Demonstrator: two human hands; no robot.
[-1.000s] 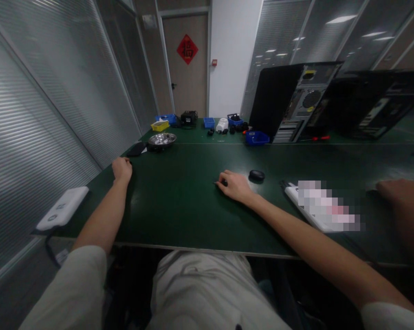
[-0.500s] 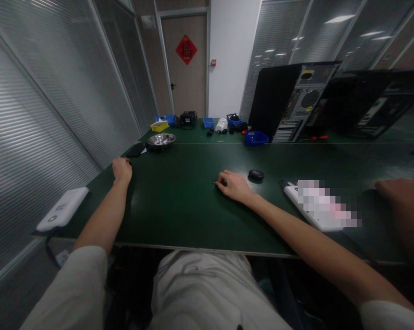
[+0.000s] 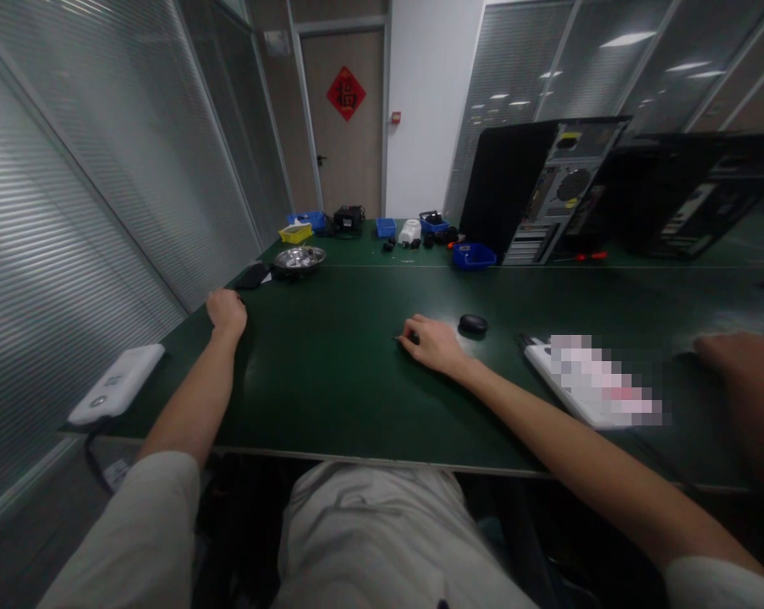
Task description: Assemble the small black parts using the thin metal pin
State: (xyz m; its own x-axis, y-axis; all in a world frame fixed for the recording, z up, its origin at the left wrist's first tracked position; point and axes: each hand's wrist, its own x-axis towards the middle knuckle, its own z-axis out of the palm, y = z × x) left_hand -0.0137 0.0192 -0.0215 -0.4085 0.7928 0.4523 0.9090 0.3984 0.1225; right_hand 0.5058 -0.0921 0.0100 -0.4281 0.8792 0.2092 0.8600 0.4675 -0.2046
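Observation:
My left hand (image 3: 227, 313) rests closed at the left side of the green table (image 3: 318, 364). What its fingers hold, if anything, is hidden. Near the middle, my right hand (image 3: 433, 345) lies on the tabletop with thumb and fingers pinched together. A thin, small metal-tipped piece (image 3: 398, 338) sticks out leftward from that pinch; its kind is too small to make out. Just beyond the right hand sits a smooth black oval object (image 3: 474, 324), apart from the fingers. A flat black object (image 3: 253, 276) lies beyond my left hand, beside a shiny metal dish (image 3: 299, 259).
White power banks (image 3: 118, 385) (image 3: 568, 393) lie at left and right, the right one partly blurred out. Another person's hand (image 3: 737, 351) is at far right. Blue bins (image 3: 474, 256), a yellow tray (image 3: 295, 233) and a computer tower (image 3: 514, 194) stand farther back.
My left hand has turned or shifted very slightly to the right. My right hand keeps its pinch in nearly the same spot.

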